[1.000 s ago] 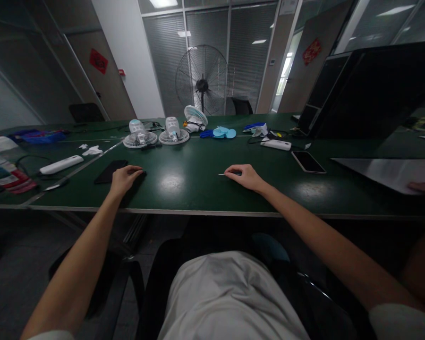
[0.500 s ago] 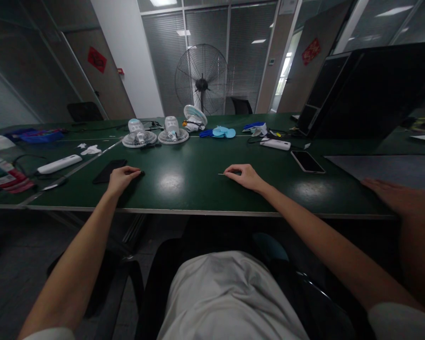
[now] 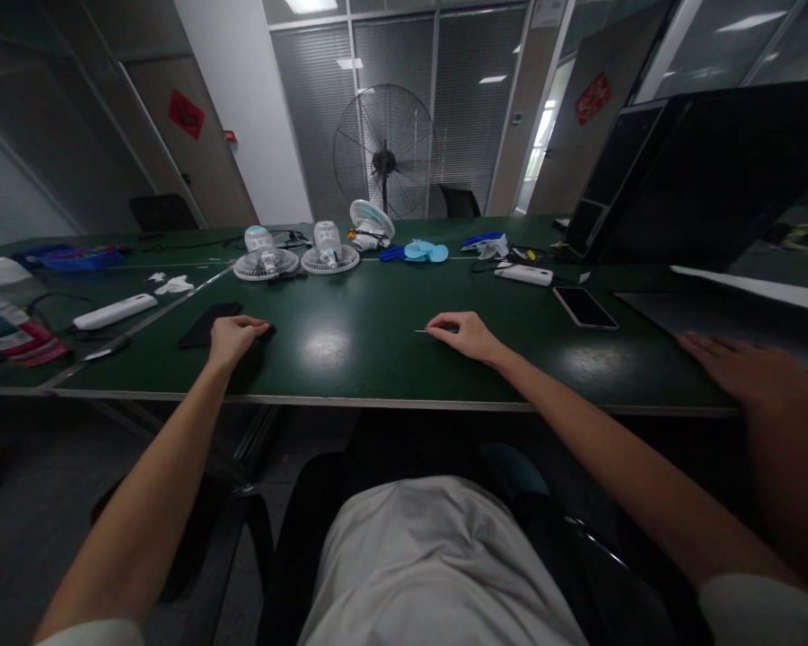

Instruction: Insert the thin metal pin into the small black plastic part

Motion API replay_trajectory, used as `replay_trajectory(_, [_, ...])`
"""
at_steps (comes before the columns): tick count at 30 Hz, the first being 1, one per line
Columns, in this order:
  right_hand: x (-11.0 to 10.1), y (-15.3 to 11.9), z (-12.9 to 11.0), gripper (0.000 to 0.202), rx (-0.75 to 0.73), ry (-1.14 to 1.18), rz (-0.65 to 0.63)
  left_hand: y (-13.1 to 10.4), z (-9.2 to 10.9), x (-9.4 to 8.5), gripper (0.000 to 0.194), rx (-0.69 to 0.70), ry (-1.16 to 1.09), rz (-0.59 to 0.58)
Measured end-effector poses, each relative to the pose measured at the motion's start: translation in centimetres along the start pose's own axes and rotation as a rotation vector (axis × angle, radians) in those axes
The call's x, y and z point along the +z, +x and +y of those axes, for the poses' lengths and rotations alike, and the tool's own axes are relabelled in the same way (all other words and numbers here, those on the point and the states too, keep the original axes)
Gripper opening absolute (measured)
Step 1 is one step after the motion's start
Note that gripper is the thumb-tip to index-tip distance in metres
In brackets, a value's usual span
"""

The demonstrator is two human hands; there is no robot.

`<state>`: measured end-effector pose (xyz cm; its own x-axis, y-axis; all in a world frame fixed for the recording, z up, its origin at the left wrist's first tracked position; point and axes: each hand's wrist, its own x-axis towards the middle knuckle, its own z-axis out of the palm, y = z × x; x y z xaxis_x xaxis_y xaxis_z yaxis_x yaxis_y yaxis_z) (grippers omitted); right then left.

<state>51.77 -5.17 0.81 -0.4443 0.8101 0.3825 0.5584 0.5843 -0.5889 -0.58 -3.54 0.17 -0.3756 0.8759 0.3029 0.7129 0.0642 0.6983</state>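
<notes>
Since the earlier frame, pale sheet [image 3: 754, 283] at far right has come up off dark panel [image 3: 700, 314]; one co-worker's hand [image 3: 747, 363] lies at the panel's near left edge, blurred. Two own hands, both at the surface [image 3: 364, 359], well apart. Left hand [image 3: 232, 341]: fingers pinched closed on 1 small dark piece [image 3: 271, 331], mostly hidden, type unclear. Right hand [image 3: 468, 336]: fingers closed on 1 thin tool [image 3: 420, 331], metal tip sticking out past the fingertips, pointing left toward the left hand; rest of it covered by fingers. So the dark piece is at the left fingertips, tool in the right, bare green surface between.

Counts: 3 small fans, two [image 3: 266, 263] [image 3: 330, 260] lying cage down, one [image 3: 371, 224] tilted, all beyond the hands. 1 light-blue fan blade [image 3: 426, 251], right of the fans. 2 white bars, one [image 3: 116, 311] far left, one [image 3: 523, 274] beyond the right hand. 1 phone [image 3: 585, 308], right of the right hand, flat. 1 black pad [image 3: 206, 326], just beside the left hand. 2 white scraps [image 3: 175, 285] [image 3: 157, 277], beyond the pad. 1 large fan [image 3: 384, 161] standing behind the surface.
</notes>
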Motion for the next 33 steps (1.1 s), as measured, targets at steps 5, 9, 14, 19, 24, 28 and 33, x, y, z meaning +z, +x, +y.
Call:
replay_trajectory(5, [0.0,0.0,0.0,0.024,0.001,-0.008,-0.003,-1.5,1.1,0.5,0.025,0.148,0.181,0.043])
replay_trajectory(9, [-0.1,0.0,0.0,0.026,0.000,-0.012,-0.008,-2.4,1.9,0.6,0.027,0.253,0.403,0.020])
replay_trajectory(14, [0.0,-0.1,0.1,0.026,-0.006,-0.007,-0.005,-3.4,2.7,0.9,0.034,0.397,0.647,-0.031])
replay_trajectory(19, [0.1,0.0,0.0,0.023,0.010,-0.008,0.012,-3.4,3.3,1.2,0.034,0.419,0.687,-0.064])
replay_trajectory(24, [0.0,0.0,-0.2,0.022,0.012,-0.020,0.006,-2.7,2.4,1.0,0.035,0.410,0.565,-0.053])
replay_trajectory(28, [0.0,-0.1,-0.3,0.022,0.011,-0.032,0.005,-2.2,2.5,1.9,0.035,0.426,0.458,-0.075])
replay_trajectory(33, [-0.1,-0.1,-0.3,0.023,0.013,-0.030,-0.001,-3.9,8.2,7.9,0.042,0.738,0.293,-0.272])
